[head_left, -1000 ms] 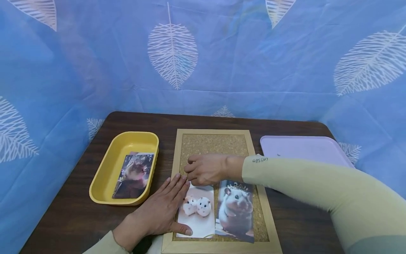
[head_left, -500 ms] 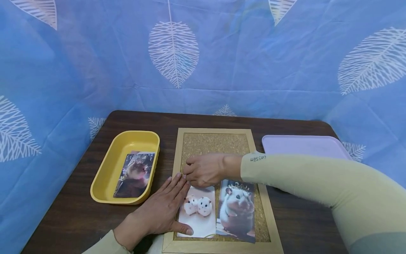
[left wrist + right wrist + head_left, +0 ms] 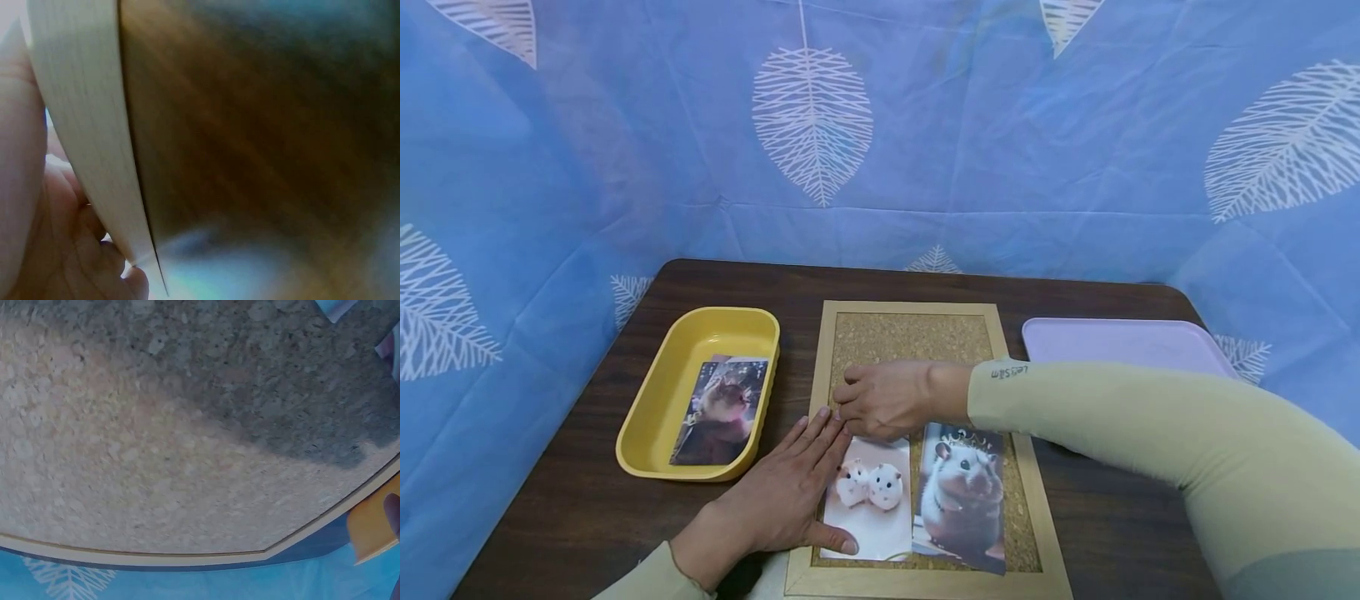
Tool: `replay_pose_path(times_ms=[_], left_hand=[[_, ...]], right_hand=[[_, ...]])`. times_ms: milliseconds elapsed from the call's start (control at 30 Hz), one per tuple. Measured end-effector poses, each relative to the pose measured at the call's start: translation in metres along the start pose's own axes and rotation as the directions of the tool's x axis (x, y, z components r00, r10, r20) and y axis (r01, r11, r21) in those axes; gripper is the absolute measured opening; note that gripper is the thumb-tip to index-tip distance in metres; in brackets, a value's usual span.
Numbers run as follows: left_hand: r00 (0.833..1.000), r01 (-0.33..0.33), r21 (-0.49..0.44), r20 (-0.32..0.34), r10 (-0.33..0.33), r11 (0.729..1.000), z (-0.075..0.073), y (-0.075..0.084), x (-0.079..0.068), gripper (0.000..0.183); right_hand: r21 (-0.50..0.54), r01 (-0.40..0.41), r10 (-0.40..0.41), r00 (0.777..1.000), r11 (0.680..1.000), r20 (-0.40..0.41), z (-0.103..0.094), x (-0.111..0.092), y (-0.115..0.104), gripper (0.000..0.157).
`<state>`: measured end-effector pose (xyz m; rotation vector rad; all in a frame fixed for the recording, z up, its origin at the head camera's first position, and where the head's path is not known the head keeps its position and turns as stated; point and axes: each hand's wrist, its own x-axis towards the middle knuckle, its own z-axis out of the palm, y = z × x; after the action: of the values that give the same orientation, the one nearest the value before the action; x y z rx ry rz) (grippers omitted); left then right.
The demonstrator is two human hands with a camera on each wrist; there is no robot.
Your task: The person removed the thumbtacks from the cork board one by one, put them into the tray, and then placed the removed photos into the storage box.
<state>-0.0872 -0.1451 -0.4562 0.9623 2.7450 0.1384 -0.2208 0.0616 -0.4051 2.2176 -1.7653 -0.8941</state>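
One yellow tray (image 3: 670, 367) stands near the left edge of the bench (image 3: 550, 500), with a dark photo (image 3: 721, 412) lying in its right half; the edge of another sheet peeps out above it.

Next comes the left hand (image 3: 782, 500), fingers straight and the thumb spread well away. It lies flat across the left side of the cork board (image 3: 910, 333) and over the left edge of the pair photo (image 3: 868, 525), with the thumb resting near that photo's bottom edge. It grips nothing.

The board sits mid-bench, running from near the far edge towards the near edge. On its near half, the pair photo is on the left, showing two small white animals. Above its top edge is the right hand (image 3: 887, 400), fingers curled down close to the left hand's fingertips; whether they pinch anything I cannot tell, as the tips are hidden.

Just beside the pair photo, to its right, is the crown photo (image 3: 962, 508), its top under the right wrist. A pale sleeve (image 3: 1112, 425) crosses the board's right side, partly covering the purple tray (image 3: 1120, 342) near the bench's far right corner.
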Motion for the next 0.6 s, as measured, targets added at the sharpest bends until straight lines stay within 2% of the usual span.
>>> replay_pose_path(times_ms=[300, 600], left_hand=[[1.0, 0.003, -0.02, 0.014, -0.003, 1.0, 0.0003, -0.0005, -0.0001, 0.132], [1.0, 0.003, -0.017, 0.003, -0.003, 1.0, -0.0003, -0.0001, -0.0007, 0.131]], right_hand=[[0.026, -0.014, 0.017, 0.995, 1.0, -0.101, 0.0108, -0.0046, 0.0002, 0.034], [0.026, -0.016, 0.018, 0.996, 1.0, -0.086, 0.0104, -0.0036, -0.0006, 0.034]])
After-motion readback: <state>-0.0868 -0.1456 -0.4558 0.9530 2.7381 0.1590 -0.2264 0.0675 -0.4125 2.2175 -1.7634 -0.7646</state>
